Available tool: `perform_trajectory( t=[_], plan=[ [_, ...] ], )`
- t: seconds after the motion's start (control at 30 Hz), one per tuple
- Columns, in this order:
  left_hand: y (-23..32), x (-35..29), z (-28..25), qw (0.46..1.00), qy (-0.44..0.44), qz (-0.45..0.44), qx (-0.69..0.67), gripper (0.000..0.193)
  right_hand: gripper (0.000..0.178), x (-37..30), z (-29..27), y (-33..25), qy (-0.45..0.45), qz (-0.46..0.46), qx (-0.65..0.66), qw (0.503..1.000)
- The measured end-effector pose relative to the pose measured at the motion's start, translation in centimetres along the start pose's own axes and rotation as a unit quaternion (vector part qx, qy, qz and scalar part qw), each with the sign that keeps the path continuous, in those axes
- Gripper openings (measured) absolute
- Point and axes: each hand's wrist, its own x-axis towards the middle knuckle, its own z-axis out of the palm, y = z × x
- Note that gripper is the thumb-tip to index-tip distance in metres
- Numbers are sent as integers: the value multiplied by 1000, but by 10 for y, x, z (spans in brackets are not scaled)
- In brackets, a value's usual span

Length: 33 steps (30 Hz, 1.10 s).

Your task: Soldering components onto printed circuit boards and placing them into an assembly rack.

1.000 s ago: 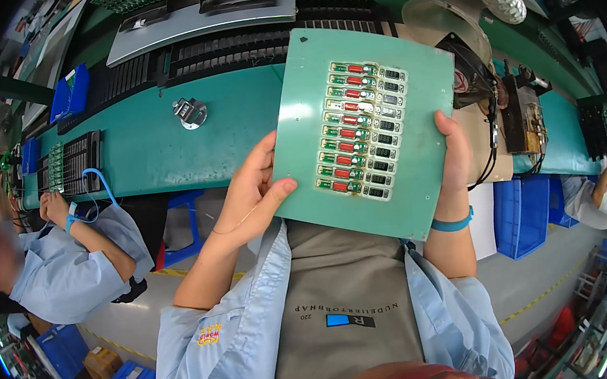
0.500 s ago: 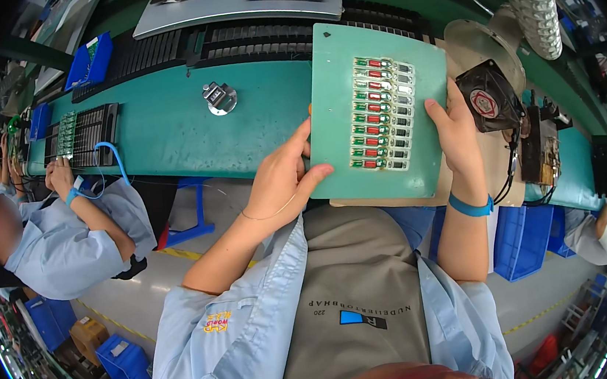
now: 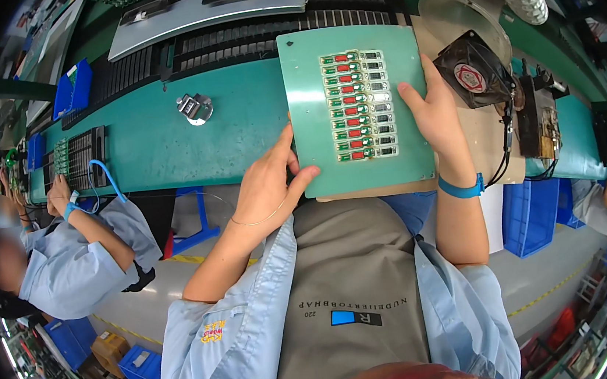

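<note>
Squared up now: the plate (image 3: 368, 173), tilted a second ago, sits straighter between the hands, and the fan (image 3: 471, 77) beyond the right hand shows more fully. Left hand (image 3: 262, 186) grips the left edge, thumb over the face; right hand (image 3: 441, 119) clasps the right edge, thumb likewise. Pale green, it carries stacked small boards (image 3: 358, 105), red parts (image 3: 349, 111) toward the left grip, mostly dark blocks (image 3: 383, 119) toward the right.

Bright indoor light, pale glare on the green board (image 3: 312, 126), fisheye-curved edges.
</note>
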Motion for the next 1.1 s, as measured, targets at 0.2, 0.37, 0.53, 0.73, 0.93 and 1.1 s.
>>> perform_trajectory(
  t=[0.2, 0.37, 0.53, 0.73, 0.93, 1.1],
  plan=[
    [7, -11, -11, 995, 38, -59, -72, 77, 54, -36, -7, 0, 100, -167, -198, 961],
    [20, -12, -9, 946, 133, 102, -278, 97, 41, -80, -4, -14, 77, -234, -59, 967],
    [77, 13, 28, 929, 18, 232, -287, 113, 30, -109, 24, -40, -66, -258, 115, 957],
    [104, 21, 42, 926, -49, 248, -280, 111, 15, -126, 12, -25, -48, -313, 127, 940],
    [100, 13, 26, 928, -6, 330, -173, 31, 9, -130, -14, -7, 57, -302, 150, 940],
    [104, 17, 37, 914, 8, 354, -196, 15, 4, -136, -26, -4, 90, -334, 97, 933]
  ],
)
